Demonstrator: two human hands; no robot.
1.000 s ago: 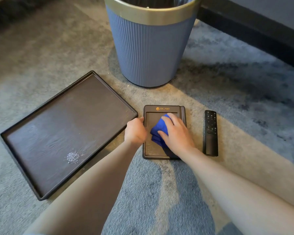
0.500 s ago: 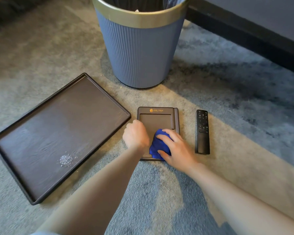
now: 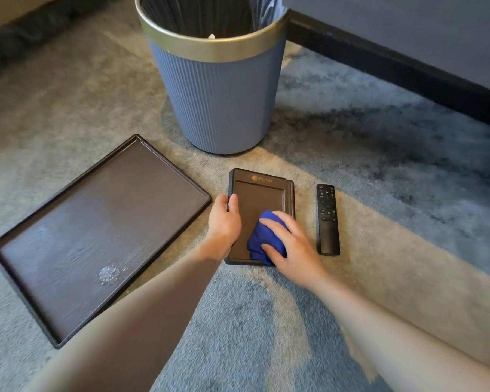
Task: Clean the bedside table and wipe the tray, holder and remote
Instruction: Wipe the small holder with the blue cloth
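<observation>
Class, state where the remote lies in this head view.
The remote lies flat on the carpet, right of centre, just right of the holder, apart from it, and nearer than the bin.

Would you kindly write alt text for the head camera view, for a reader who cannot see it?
A right hand presses a blue cloth onto a small dark holder on the carpet while the left hand grips its left edge. A large dark tray lies left, a black remote right, a blue bin behind.
</observation>
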